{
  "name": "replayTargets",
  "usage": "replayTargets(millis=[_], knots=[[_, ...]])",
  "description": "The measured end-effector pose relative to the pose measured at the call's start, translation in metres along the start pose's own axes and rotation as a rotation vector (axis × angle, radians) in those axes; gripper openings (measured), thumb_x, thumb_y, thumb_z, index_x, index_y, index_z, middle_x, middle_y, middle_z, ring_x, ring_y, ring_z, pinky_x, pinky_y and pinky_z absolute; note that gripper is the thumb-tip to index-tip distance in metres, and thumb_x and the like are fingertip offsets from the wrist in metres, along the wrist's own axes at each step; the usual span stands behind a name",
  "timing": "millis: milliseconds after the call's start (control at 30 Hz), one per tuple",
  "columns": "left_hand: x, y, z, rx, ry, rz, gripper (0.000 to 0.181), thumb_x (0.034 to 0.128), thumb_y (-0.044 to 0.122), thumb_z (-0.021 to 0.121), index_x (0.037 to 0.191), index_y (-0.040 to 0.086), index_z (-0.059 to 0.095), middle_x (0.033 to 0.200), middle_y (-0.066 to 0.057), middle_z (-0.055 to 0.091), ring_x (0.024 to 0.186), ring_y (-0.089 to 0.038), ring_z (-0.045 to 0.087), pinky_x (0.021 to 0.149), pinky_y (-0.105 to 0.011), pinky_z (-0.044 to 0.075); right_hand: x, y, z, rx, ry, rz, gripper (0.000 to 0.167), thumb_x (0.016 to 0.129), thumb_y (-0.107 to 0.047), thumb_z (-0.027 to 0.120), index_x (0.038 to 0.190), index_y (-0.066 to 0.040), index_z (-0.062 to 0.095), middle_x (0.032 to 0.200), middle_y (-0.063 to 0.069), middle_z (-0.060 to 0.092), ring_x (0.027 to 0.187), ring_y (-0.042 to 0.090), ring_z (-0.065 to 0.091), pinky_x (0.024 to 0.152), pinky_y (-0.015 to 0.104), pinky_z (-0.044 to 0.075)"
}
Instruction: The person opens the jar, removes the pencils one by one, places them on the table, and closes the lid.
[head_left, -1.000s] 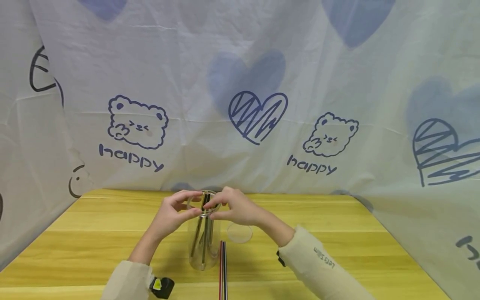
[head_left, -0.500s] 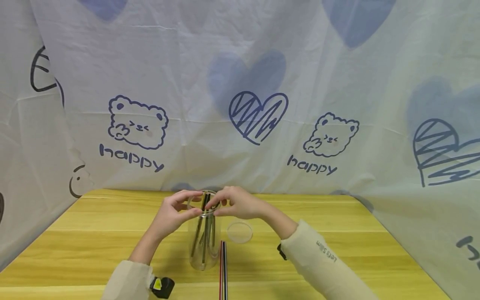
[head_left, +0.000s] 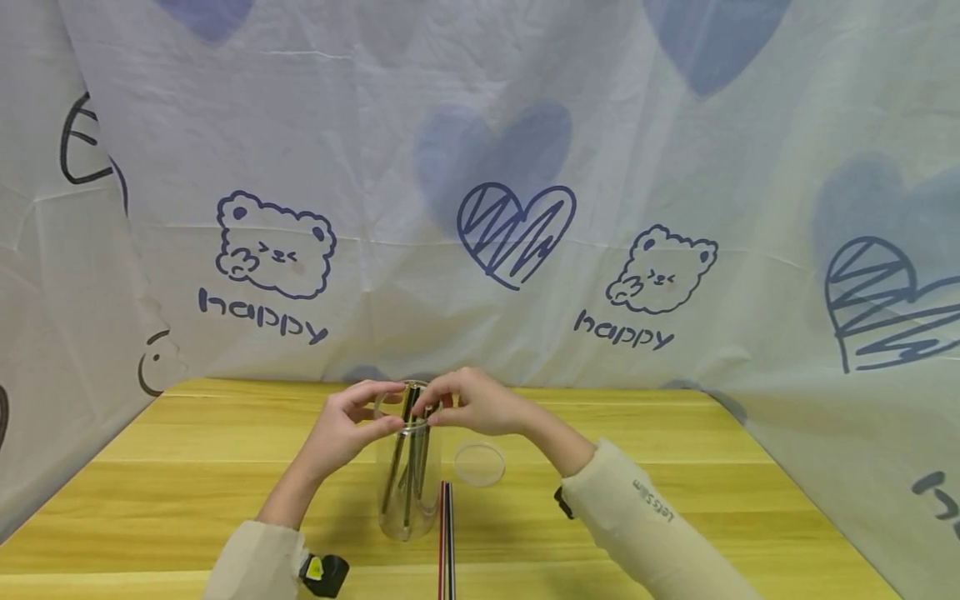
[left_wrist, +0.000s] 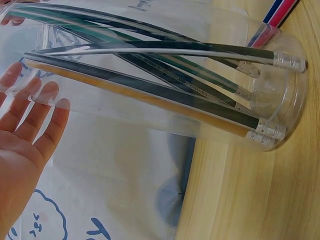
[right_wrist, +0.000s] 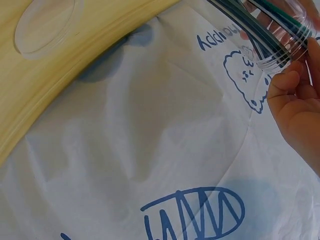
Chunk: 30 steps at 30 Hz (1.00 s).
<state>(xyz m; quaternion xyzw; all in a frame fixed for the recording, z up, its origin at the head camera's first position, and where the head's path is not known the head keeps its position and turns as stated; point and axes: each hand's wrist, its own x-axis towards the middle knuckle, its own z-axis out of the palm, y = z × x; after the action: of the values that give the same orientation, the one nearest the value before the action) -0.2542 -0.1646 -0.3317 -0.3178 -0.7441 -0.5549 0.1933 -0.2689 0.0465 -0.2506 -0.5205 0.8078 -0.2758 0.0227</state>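
A tall clear plastic jar (head_left: 386,521) stands on the table, holding several dark green and black pencils (left_wrist: 190,100) and a yellowish one, metal-ferruled ends down. My left hand (head_left: 343,423) holds the jar near its rim from the left, thumb in front and fingers behind. On the other side my right hand (head_left: 483,406) reaches its fingers into the jar's mouth and pinches the top of a pencil (head_left: 422,454) there. Its fingertips are partly hidden by the rim. In the right wrist view the right hand (right_wrist: 300,102) sits close against the jar's mouth.
Right of the jar a clear round lid (head_left: 480,482) lies flat on the wooden table (head_left: 637,500). Several thin red, white and dark blue sticks (head_left: 447,542) lie toward the front edge. A printed white cloth (head_left: 390,275) hangs close behind the table.
My right hand has shifted slightly right and up at the jar's mouth, and the pencil beneath it now leans differently. The left hand and the jar have stayed in place.
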Motion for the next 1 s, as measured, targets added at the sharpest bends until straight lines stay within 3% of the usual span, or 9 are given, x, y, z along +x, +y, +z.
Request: replayTargets(millis=[200, 367, 567, 667, 867, 1000], knots=[[0.0003, 0.0020, 0.0009, -0.009, 0.002, -0.016, 0.036, 0.0779, -0.001, 0.066, 0.113, -0.003, 0.058, 0.105, -0.016, 0.058, 0.094, -0.026, 0.054, 0.074, -0.029, 0.049, -0.0002, -0.0014, -0.0028, 0.124, 0.092, 0.022, 0.017, 0.085, 0.001, 0.057, 0.100, 0.006, 0.062, 0.084, 0.009, 0.062, 0.060, 0.004, 0.046, 0.054, 0.018, 0.042], [0.0004, 0.0020, 0.0006, -0.008, 0.005, -0.005, 0.036, 0.0778, -0.001, 0.066, 0.113, -0.004, 0.057, 0.104, -0.017, 0.058, 0.094, -0.027, 0.054, 0.074, -0.029, 0.049, 0.0009, 0.0006, -0.0025, 0.220, 0.273, 0.014, 0.020, 0.082, 0.004, 0.059, 0.101, 0.009, 0.055, 0.088, 0.015, 0.060, 0.075, 0.013, 0.055, 0.064, 0.023, 0.049], [0.0002, -0.0002, 0.0010, 0.002, 0.010, -0.018, 0.035, 0.0779, 0.001, 0.066, 0.112, -0.004, 0.058, 0.103, -0.016, 0.059, 0.093, -0.024, 0.055, 0.074, -0.029, 0.049, 0.0005, 0.0024, -0.0011, 0.308, 0.439, -0.040, 0.008, 0.082, 0.008, 0.057, 0.088, 0.007, 0.053, 0.084, 0.016, 0.058, 0.073, 0.027, 0.057, 0.064, 0.026, 0.050], [0.0001, -0.0008, 0.0012, 0.005, 0.012, -0.026, 0.036, 0.0776, 0.001, 0.067, 0.112, -0.003, 0.058, 0.103, -0.015, 0.059, 0.093, -0.023, 0.055, 0.074, -0.029, 0.049, 0.0009, 0.0024, -0.0006, 0.320, 0.516, -0.089, 0.003, 0.082, 0.010, 0.054, 0.085, 0.008, 0.056, 0.084, 0.018, 0.059, 0.070, 0.027, 0.057, 0.062, 0.026, 0.050], [0.0001, -0.0013, 0.0013, 0.009, 0.006, -0.030, 0.036, 0.0780, 0.003, 0.067, 0.113, -0.002, 0.058, 0.104, -0.013, 0.059, 0.094, -0.023, 0.054, 0.074, -0.029, 0.049, 0.0021, 0.0015, -0.0014, 0.289, 0.689, -0.119, 0.011, 0.082, 0.010, 0.054, 0.091, 0.011, 0.059, 0.089, 0.021, 0.061, 0.065, 0.012, 0.055, 0.056, 0.028, 0.051], [0.0004, -0.0019, 0.0011, 0.010, 0.007, -0.037, 0.036, 0.0780, 0.003, 0.067, 0.112, -0.002, 0.059, 0.104, -0.013, 0.059, 0.094, -0.026, 0.054, 0.074, -0.028, 0.048, 0.0018, -0.0005, -0.0037, 0.291, 0.775, -0.137, 0.025, 0.079, 0.011, 0.058, 0.105, 0.010, 0.056, 0.101, 0.019, 0.057, 0.073, 0.019, 0.058, 0.059, 0.031, 0.052]])
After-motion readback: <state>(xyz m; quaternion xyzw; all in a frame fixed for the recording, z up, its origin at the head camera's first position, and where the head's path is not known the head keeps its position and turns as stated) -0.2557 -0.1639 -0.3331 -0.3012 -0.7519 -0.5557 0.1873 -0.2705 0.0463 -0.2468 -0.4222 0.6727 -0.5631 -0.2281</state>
